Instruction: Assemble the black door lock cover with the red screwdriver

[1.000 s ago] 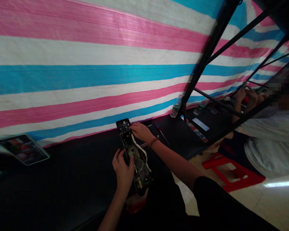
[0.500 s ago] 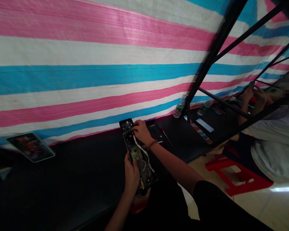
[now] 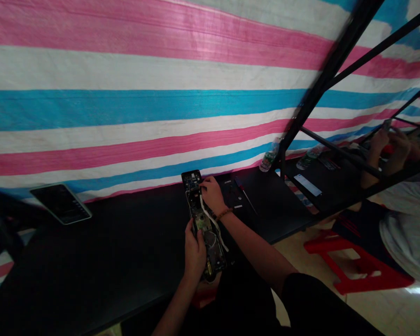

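Observation:
A long, opened electronic device [image 3: 215, 240] with bare circuit boards and wires lies at the table's front edge, slanting away from me. My left hand [image 3: 195, 249] grips its left side, thumb on top near the middle. At the far end is a small circuit board [image 3: 192, 179] in a black frame. My right hand [image 3: 213, 193] has its fingertips pinched together at that board's near right corner; what they pinch is too small to make out. A white flat cable [image 3: 213, 221] runs from beneath the right hand down the device's right side.
On the black table [image 3: 126, 252], a screwdriver [image 3: 245, 195] and small loose parts lie right of the device. A tablet [image 3: 61, 203] stands at the left. A water bottle [image 3: 269, 158] is by the black metal frame [image 3: 301, 109]. Beyond it, another person sits on a red stool [image 3: 357, 266].
The view has shifted, so most things sit a little farther right. The tablet's screen has gone from a picture to dark. Both hands keep nearly the same places on the device.

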The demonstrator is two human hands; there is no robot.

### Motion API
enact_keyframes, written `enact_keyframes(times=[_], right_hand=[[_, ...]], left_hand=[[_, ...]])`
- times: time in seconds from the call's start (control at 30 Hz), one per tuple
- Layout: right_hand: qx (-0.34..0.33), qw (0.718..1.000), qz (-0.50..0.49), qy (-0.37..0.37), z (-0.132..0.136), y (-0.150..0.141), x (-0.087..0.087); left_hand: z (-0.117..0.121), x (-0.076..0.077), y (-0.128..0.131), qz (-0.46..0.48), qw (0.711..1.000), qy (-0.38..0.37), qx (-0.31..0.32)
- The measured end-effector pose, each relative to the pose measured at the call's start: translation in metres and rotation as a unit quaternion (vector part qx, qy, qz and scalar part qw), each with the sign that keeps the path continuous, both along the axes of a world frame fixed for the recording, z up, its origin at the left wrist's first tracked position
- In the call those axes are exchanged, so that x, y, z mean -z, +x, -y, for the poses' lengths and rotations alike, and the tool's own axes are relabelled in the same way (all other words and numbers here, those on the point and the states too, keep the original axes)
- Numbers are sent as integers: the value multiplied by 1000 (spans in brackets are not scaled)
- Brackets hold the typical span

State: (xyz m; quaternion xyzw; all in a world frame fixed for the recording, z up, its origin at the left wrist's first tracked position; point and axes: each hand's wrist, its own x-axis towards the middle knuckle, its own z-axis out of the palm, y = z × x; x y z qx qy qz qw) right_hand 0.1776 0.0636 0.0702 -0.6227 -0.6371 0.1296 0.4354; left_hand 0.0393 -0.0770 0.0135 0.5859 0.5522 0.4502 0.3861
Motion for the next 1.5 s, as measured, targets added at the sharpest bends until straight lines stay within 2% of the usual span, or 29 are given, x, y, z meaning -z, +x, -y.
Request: enact_keyframes(times=[0.17,0.37,0.53,1.07,1.3,1.5], right_hand=[[-3,1000,-6,-9,2,-3,-2],[-10,997,20,-77,-9,7,-8],[-15,995,29,-98,-17,13,-12],[22,994,64,-80,3,0,-18],[41,991,60,-113,-5,6,-21],[56,987,82,-129,3,-3,-20]], left_hand=[[-1,0,0,7,1000,-4,-1],[-1,1,-4,5,1000,1,12],[-2,1,-6,-2,1000,-6,11],[-4,0,-8,-13,1000,3,12],[-4,0,-12,-20,999,-2,29],[-5,3,-13,-45,998,6,31]])
